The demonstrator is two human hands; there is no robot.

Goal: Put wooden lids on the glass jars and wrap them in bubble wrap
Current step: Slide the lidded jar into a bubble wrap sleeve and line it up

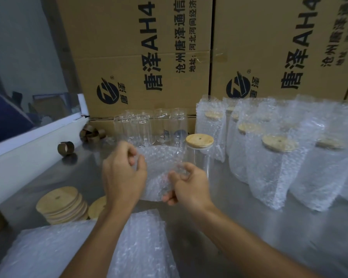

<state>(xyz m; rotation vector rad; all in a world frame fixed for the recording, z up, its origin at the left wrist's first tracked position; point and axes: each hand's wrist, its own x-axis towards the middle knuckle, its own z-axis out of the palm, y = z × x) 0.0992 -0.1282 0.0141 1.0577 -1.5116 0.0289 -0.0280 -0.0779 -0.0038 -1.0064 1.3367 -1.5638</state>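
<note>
A clear bubble-wrap bag [158, 167] hangs between both hands above the steel table [239, 213]. My left hand [123, 173] pinches its left edge near the top. My right hand [187, 185] grips its right edge lower down. Just behind the bag on the right stands a glass jar [199, 159] with a round wooden lid [199, 139] on it, unwrapped. Several bare glass jars [149, 127] without lids stand at the back. A stack of wooden lids [61, 205] lies at the left. Several lidded jars in bubble wrap [273, 163] stand at the right.
A pile of flat bubble-wrap bags [72, 251] lies at the near edge under my arms. Large printed cardboard boxes [149, 57] wall off the back. Brown tape cores [65, 148] lie at the left by a white ledge [28, 149].
</note>
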